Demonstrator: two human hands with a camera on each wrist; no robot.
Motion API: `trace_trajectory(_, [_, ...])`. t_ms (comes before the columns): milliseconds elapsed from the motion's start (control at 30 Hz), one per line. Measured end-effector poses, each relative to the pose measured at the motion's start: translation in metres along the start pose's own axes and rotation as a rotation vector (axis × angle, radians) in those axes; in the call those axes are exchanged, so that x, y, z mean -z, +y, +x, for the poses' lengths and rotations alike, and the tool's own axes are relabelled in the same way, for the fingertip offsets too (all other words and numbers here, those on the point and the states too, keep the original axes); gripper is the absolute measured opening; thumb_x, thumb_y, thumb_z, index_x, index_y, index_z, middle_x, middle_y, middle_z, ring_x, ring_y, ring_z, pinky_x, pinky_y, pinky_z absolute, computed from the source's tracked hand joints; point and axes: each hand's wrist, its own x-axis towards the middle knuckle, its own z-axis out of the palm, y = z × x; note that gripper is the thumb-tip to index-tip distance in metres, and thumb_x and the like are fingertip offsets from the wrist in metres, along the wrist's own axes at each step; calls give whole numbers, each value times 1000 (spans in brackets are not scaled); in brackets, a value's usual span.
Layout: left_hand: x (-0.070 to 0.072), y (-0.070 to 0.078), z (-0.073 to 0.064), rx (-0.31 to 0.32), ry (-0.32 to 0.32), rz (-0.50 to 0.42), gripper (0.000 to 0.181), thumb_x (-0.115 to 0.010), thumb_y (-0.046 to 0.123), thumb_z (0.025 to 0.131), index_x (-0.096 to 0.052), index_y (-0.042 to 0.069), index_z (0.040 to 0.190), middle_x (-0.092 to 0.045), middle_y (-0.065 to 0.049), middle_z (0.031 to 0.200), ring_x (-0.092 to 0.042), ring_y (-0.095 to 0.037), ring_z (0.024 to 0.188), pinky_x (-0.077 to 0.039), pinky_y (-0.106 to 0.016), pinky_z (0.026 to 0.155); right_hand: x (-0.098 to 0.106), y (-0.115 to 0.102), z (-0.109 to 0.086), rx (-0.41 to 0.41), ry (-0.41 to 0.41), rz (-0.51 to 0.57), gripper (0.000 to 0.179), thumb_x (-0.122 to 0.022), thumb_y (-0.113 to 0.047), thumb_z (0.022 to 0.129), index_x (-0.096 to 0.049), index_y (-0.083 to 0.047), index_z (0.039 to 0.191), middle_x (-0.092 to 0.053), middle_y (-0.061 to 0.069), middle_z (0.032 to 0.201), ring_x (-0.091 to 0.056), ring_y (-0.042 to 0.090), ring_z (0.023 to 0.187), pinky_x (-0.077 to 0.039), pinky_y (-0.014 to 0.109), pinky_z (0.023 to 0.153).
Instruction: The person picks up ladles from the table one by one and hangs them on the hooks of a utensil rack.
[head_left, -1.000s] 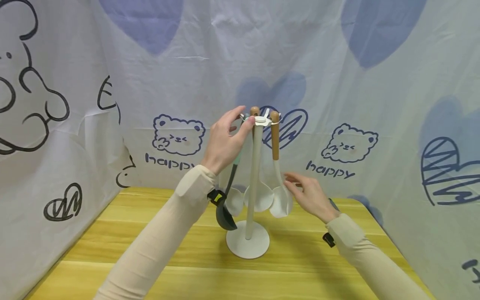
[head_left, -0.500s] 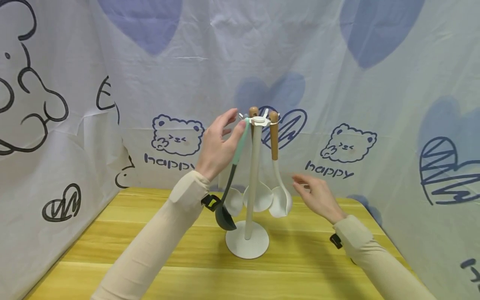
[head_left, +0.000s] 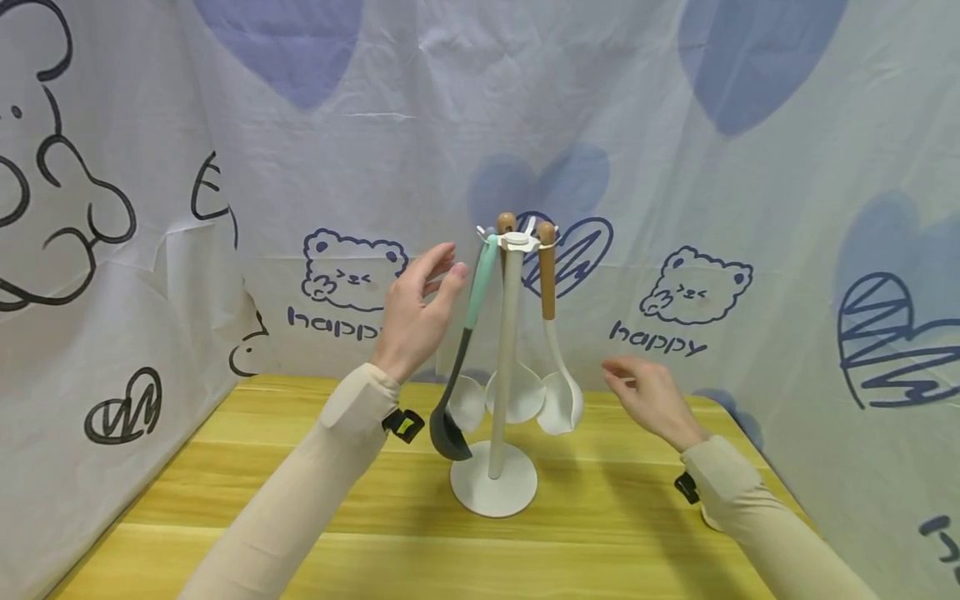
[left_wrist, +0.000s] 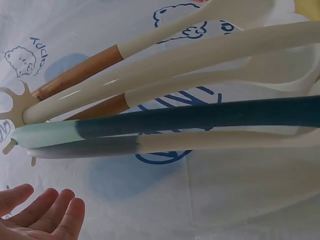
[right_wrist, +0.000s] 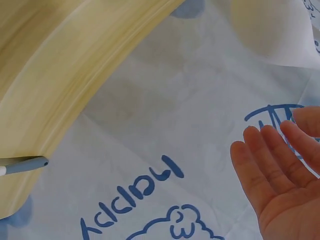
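Note:
A ladle (head_left: 482, 283) with a mint-green handle and dark bowl hangs from the left side of a white utensil rack (head_left: 495, 500). My left hand (head_left: 412, 321) is just left of its handle, apart from it, fingers spread and nothing in them. On the right hangs a white ladle (head_left: 558, 404) with a wooden handle. Behind the post is another white, wooden-handled utensil (head_left: 528, 393). A cream utensil with a grey handle (left_wrist: 85, 149) hangs beside the mint one in the left wrist view. My right hand (head_left: 652, 402) hovers right of the rack, fingers loosely bent, holding nothing.
The rack's round base stands on a wood-grain table (head_left: 405, 533). On the table lies a utensil with a blue-grey handle end (right_wrist: 30, 164), mostly outside the right wrist view; in the head view my right sleeve covers that area. A printed white cloth (head_left: 420, 125) surrounds the table.
My left hand has come off the top of the rack and moved left and down, uncovering the mint handle. The right hand has drawn away rightward from the white ladle.

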Motion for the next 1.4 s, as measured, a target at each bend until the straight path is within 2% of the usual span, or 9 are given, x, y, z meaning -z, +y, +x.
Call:
trace_trajectory(367, [12,-21,-23,56,-44,30,45,-48,36,103,-51,13,142,-58,-9,139,-58,-24,124,-45,-42,108,-2,12,-8,-57,-37,-10,34,-54,-15,100,-58,1,130,-63,22,126,-66,36,107,-58,47,87])
trace_trajectory(600, [19,-32,-35,91,-47,37,43,-47,36,104,-52,14,141,-57,-8,140,-56,-23,126,-44,-41,110,-2,19,-11,-85,-52,-26,36,-54,-16,100,-57,1,133,-64,22,126,-65,36,108,-58,47,87])
trace_trajectory(900, [31,-54,-56,153,-48,62,46,-45,39,104,-51,12,142,-55,-11,142,-56,-27,126,-43,-46,110,4,31,-12,-149,-87,-74,34,-54,-14,100,-59,1,130,-65,23,122,-65,38,105,-57,50,86])
trace_trajectory(1200, [36,-74,-70,193,-59,111,51,-43,46,103,-52,13,141,-56,-11,142,-56,-28,126,-44,-47,109,11,47,-14,-137,-164,-124,32,-56,-13,97,-62,4,124,-68,24,114,-66,39,101,-55,53,85])
trace_trajectory(1400, [40,-84,-81,210,-59,137,51,-43,45,104,-52,13,141,-56,-10,142,-55,-28,126,-44,-47,108,12,54,-16,-170,-227,-140,33,-56,-13,97,-61,7,123,-67,26,114,-65,40,103,-55,53,86])
